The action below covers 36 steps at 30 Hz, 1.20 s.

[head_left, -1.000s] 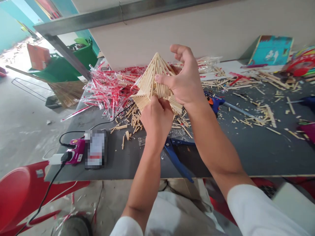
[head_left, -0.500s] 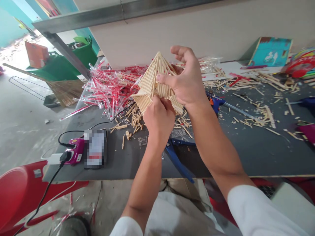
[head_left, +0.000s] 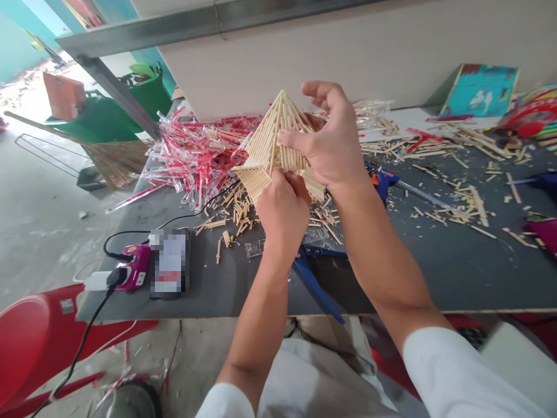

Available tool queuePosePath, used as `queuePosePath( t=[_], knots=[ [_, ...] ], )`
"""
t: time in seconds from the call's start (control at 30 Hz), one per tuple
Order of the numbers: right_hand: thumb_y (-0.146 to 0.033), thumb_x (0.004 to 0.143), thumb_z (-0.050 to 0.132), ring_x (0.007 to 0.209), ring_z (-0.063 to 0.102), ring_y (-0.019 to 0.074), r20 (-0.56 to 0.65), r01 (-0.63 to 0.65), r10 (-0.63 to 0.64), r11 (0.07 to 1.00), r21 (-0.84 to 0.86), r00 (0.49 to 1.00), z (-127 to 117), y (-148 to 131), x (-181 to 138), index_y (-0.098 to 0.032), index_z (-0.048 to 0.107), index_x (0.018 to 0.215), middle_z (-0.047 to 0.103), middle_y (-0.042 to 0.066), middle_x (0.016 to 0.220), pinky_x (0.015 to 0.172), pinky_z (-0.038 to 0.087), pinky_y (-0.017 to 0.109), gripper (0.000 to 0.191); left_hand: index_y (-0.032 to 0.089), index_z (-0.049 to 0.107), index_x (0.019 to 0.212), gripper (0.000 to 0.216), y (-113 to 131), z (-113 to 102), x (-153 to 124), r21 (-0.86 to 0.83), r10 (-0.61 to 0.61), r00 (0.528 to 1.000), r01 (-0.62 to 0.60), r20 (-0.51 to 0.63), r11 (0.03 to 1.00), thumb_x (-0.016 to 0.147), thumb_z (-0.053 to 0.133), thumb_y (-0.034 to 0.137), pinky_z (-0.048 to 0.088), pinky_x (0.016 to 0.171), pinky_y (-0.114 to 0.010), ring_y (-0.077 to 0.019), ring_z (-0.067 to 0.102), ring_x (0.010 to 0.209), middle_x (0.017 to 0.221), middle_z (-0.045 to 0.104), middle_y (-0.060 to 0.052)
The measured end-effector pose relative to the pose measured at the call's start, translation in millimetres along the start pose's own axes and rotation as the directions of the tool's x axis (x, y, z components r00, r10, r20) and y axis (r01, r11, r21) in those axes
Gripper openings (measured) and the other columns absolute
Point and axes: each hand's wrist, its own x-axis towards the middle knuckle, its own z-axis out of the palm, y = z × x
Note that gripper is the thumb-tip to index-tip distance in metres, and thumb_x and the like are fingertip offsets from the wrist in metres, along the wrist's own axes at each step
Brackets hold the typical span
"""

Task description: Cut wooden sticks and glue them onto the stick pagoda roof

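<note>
Above the table I hold up a wooden-stick model (head_left: 265,142), a pointed, roof-like shape of thin pale sticks set side by side, with flared panels lower down. My left hand (head_left: 285,203) is closed around its lower middle, and the fingertips are hidden behind the fist. From the right, my right hand (head_left: 333,136) grips the upper part, thumb pressed on the near stick face and some fingers behind it. One finger sticks up free of the model. Short cut stick pieces (head_left: 241,212) lie on the table beneath.
A heap of red and clear wrappers (head_left: 195,157) lies at the back left. Blue-handled cutters (head_left: 317,287) sit near the front edge, a blue glue gun (head_left: 383,183) beside my right forearm. A phone (head_left: 169,264) and a pink power adapter (head_left: 136,267) with cables are on the left.
Almost nothing differs. Both hands keep the same hold on the stick model; the view has shifted very slightly.
</note>
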Motion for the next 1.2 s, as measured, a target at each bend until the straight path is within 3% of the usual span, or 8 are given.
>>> queuePosePath(
  t=[0.13,0.37,0.6,0.8,0.9,0.93,1.03,1.2],
  knots=[
    [-0.039,0.083,0.086,0.147,0.038,0.0297,0.138,0.096,-0.078,0.987,-0.132,0.987,0.5,2.2,0.2,-0.037,0.041,0.146,0.064,0.006,0.135,0.113,0.048,0.057,0.078,0.017,0.063,0.100,0.027,-0.5,1.0,-0.4,-0.012,0.009,1.000,-0.009,0.012,1.000,0.105,0.038,0.023,0.042,0.065,-0.033,-0.0224,0.066,0.071,0.072,0.068,-0.009],
    [-0.026,0.092,0.073,0.141,0.046,0.0271,-0.036,0.061,-0.062,0.997,-0.038,0.997,3.1,7.0,-0.6,-0.037,0.039,0.145,0.058,0.005,0.144,0.104,0.055,0.053,0.064,0.017,0.060,0.100,0.022,-2.2,2.1,0.1,-0.021,0.005,1.000,-0.005,0.009,1.000,0.104,0.040,0.022,0.040,0.065,-0.032,-0.0216,0.066,0.071,0.072,0.067,-0.008],
    [-0.036,0.089,0.079,0.137,0.051,0.0287,-0.023,0.038,-0.038,0.999,0.009,0.999,-0.1,11.5,0.1,-0.036,0.046,0.140,0.059,0.007,0.138,0.105,0.056,0.051,0.061,0.019,0.061,0.097,0.024,-4.3,1.7,0.9,-0.088,-0.003,1.000,0.005,0.013,0.996,0.104,0.039,0.023,0.042,0.064,-0.031,-0.0196,0.068,0.072,0.074,0.069,-0.008],
    [-0.049,0.088,0.078,0.115,0.066,0.0278,0.030,-0.005,0.006,1.000,-0.031,1.000,-46.3,-0.9,-1.6,-0.033,0.058,0.128,0.059,0.007,0.140,0.098,0.060,0.049,0.048,0.022,0.055,0.081,0.031,-20.8,-30.7,-24.0,-0.303,0.026,0.984,0.029,0.177,0.952,0.105,0.034,0.023,0.047,0.061,-0.026,-0.0125,0.066,0.061,0.071,0.071,-0.004],
    [-0.049,0.092,0.074,0.113,0.067,0.0302,-0.097,0.067,-0.078,0.991,-0.116,0.992,-79.2,-29.2,-8.2,-0.035,0.067,0.116,0.067,0.005,0.130,0.089,0.063,0.050,0.029,0.023,0.050,0.081,0.029,-35.0,-50.7,-43.6,-0.341,0.135,0.961,-0.046,0.241,0.939,0.106,0.036,0.028,0.046,0.060,-0.024,-0.0109,0.064,0.055,0.068,0.069,-0.001],
    [-0.048,0.092,0.073,0.109,0.069,0.0296,-0.137,0.100,-0.115,0.989,-0.110,0.984,-87.6,-38.9,-11.8,-0.035,0.070,0.111,0.070,0.004,0.123,0.084,0.064,0.048,0.023,0.023,0.050,0.083,0.028,-39.7,-54.9,-48.1,-0.319,0.182,0.946,-0.091,0.268,0.943,0.106,0.035,0.030,0.046,0.060,-0.024,-0.0113,0.063,0.055,0.067,0.068,-0.001],
    [-0.051,0.099,0.064,0.090,0.072,0.0233,-0.164,0.152,-0.162,0.986,-0.072,0.973,-100.5,-56.6,-30.1,-0.035,0.072,0.102,0.074,0.001,0.104,0.068,0.061,0.040,0.019,0.021,0.052,0.094,0.022,-52.2,-55.6,-51.7,-0.289,0.436,0.799,-0.339,0.414,0.895,0.105,0.034,0.026,0.044,0.060,-0.023,-0.0116,0.064,0.060,0.077,0.071,-0.002],
    [-0.042,0.101,0.060,0.072,0.069,0.0197,0.130,0.236,-0.218,0.962,-0.141,0.967,-97.0,-25.7,-88.1,-0.032,0.069,0.100,0.072,0.001,0.088,0.067,0.056,0.038,0.013,0.017,0.058,0.103,0.025,-66.8,-24.7,-36.6,-0.120,0.654,0.573,-0.700,0.494,0.704,0.103,0.034,0.025,0.037,0.056,-0.025,-0.0144,0.065,0.064,0.086,0.074,-0.005]
  ],
)
